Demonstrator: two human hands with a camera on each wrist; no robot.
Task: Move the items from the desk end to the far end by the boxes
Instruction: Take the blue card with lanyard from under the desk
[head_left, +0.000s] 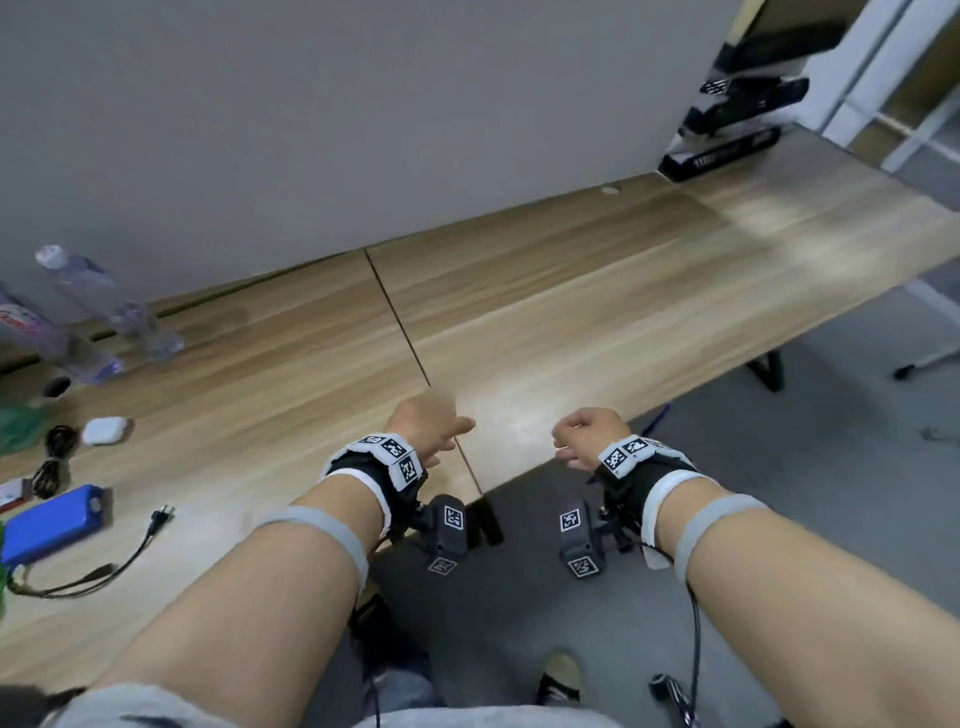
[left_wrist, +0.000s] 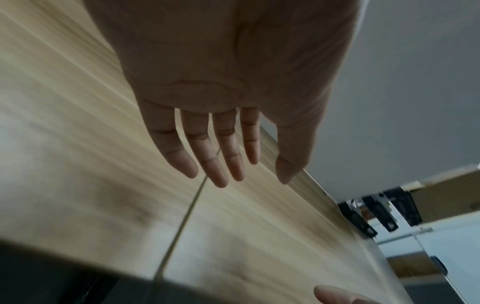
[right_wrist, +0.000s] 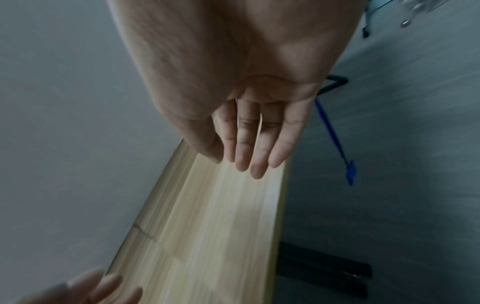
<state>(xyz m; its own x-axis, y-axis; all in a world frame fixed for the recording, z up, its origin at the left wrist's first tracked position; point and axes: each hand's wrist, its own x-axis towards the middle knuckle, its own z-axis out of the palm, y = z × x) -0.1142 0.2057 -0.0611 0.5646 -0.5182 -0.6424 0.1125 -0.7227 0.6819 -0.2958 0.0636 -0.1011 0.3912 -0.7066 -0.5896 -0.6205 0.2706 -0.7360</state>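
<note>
Neither grip holds anything: left hand (head_left: 431, 422) and right hand (head_left: 587, 434) hover with fingers relaxed over the pale wood-grain bench (head_left: 545, 291). Nothing looks moved yet; blue rectangular power bank (head_left: 52, 522), white earbud case (head_left: 104, 431) and clear plastic bottles (head_left: 98, 296) sit at nine o'clock, well apart from the stacked black boxes (head_left: 727, 135) at one o'clock.

An office workspace: a long wood-grain desk (head_left: 545, 291) runs along a grey partition wall (head_left: 363, 104), grey carpet (head_left: 831, 441) underfoot, black boxes (head_left: 727, 119) stacked at two o'clock, cables (head_left: 52, 460) at nine.
</note>
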